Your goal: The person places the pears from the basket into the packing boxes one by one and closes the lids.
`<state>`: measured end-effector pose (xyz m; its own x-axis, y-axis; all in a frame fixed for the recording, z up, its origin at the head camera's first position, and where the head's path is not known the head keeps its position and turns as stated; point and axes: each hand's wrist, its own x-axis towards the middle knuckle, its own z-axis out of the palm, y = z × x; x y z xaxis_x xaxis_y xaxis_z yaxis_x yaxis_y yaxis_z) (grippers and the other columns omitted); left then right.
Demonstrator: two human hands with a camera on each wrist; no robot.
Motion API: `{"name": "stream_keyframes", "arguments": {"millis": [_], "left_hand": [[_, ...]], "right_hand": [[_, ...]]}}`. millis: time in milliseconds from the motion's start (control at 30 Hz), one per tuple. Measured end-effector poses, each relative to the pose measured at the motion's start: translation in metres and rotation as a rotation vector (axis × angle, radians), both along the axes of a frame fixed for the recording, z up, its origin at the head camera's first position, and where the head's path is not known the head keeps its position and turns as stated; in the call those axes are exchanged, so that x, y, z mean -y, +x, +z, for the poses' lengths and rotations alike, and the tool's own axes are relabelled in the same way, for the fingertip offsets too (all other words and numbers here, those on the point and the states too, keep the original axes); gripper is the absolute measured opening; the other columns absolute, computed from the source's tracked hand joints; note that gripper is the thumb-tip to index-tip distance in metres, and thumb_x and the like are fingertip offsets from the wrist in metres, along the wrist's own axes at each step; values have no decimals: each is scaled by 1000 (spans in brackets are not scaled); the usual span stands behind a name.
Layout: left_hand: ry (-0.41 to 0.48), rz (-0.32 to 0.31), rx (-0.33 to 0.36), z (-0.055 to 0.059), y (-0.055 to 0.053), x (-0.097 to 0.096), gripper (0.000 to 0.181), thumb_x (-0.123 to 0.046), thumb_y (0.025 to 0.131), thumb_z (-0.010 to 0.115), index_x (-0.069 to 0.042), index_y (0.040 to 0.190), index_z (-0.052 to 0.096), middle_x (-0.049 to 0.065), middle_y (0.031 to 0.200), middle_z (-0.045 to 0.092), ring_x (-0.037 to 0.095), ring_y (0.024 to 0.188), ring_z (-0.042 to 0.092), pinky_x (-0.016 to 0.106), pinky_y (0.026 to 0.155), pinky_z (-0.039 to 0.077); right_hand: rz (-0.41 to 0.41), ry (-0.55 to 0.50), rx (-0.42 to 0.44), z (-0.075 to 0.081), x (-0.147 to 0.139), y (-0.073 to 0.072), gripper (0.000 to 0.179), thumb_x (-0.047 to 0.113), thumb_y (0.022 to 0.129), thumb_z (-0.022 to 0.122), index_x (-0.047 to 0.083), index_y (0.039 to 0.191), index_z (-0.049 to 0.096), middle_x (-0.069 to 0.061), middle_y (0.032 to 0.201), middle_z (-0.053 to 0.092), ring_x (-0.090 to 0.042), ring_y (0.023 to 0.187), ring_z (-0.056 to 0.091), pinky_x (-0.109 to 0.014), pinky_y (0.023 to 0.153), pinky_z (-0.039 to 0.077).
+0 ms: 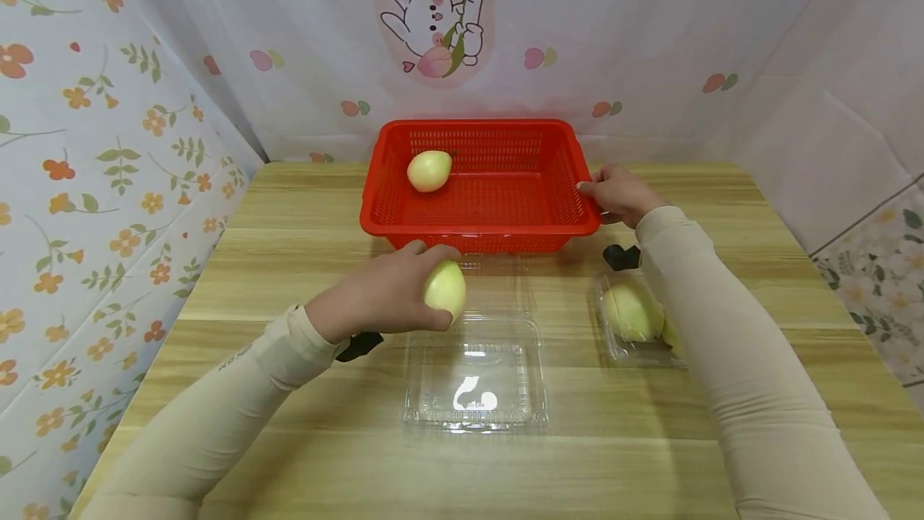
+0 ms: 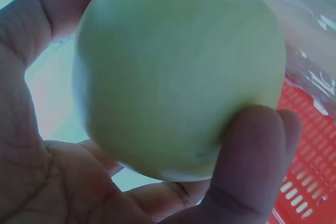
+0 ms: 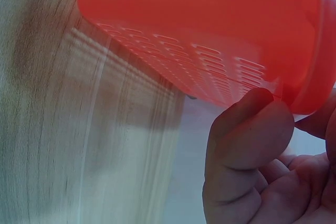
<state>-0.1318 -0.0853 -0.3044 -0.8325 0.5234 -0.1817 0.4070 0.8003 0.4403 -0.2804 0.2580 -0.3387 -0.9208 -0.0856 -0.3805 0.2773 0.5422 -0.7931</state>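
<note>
In the head view my left hand [image 1: 390, 291] grips a pale yellow pear [image 1: 445, 292] above an opened clear plastic clamshell box [image 1: 415, 375]. The left wrist view shows the fingers curled around this pear [image 2: 178, 77], its dark-marked end near the top. At the back, my right hand [image 1: 622, 192] holds the right rim of a red plastic basket [image 1: 476, 229], thumb on top. From the right wrist view, fingers [image 3: 257, 135] curl under the rim of the basket [image 3: 210, 19]. Another pear [image 1: 429, 172] lies inside the basket at the left.
A second clear box [image 1: 613, 351] with pale yellow pears stands on the right, partly hidden by my right sleeve. Dark objects [image 1: 622, 257] show near both wrists. Wooden tabletop [image 1: 289, 440] lies beneath; a patterned cloth [image 1: 310, 46] hangs behind the basket.
</note>
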Motion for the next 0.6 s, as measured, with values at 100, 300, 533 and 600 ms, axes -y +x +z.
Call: {"name": "stream_keyframes", "arguments": {"millis": [100,300,533,600], "left_hand": [[6,-26,6,-2,8,-3,71,-35,74,76,-20,139,50,6,110,53,20,80,59,34,66,50],[27,-68,42,-9,23,-6,70,-32,74,78,-17,137,51,6,111,53,20,81,58,32,66,50],[25,-54,79,-20,33,-5,68,-32,73,79,-20,134,53,4,104,53,20,73,57,32,63,50],[14,-57,78,-23,36,-5,67,-32,72,79,-21,133,53,3,101,52,19,71,57,32,61,49]], "right_hand": [[-3,-1,0,0,-1,0,23,21,105,48,0,111,40,-23,114,53,-21,79,67,-37,73,59],[-2,-7,2,1,0,1,23,21,105,48,0,110,40,-22,113,53,-21,78,67,-37,73,59],[-1,-7,-1,1,0,2,23,21,105,48,0,111,41,-22,114,54,-21,78,67,-37,72,59],[1,-6,-1,1,-1,2,24,22,105,49,0,111,41,-23,116,54,-22,80,67,-38,73,59]]}}
